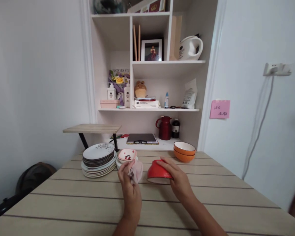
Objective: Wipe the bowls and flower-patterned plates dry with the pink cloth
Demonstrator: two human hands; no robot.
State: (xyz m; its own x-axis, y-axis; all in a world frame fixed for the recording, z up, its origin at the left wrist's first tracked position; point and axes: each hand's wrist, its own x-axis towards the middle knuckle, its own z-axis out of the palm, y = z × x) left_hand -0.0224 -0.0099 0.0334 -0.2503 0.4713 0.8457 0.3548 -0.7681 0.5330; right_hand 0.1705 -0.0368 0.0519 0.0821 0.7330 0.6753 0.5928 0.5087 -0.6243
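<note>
My right hand (179,182) grips a red bowl (157,171), tipped over so that its white inside faces down and toward me, above the table. Bunched in my left hand (129,190) is a pale pinkish cloth (137,171), held up just left of the bowl and apart from it. Behind the cloth, a small white dish with a pink rim and a printed picture (127,155) sits on top of other white dishware, partly hidden by my left hand. Beyond my right hand stand two stacked orange bowls (184,152).
Stacked plates (98,152) stand at the left, beside a small raised wooden stand (92,128). A shelf unit backs the slatted table (88,203); on its lowest level are a laptop (141,138), glasses (140,142), a dark red jug (165,128) and a dark bottle (175,128).
</note>
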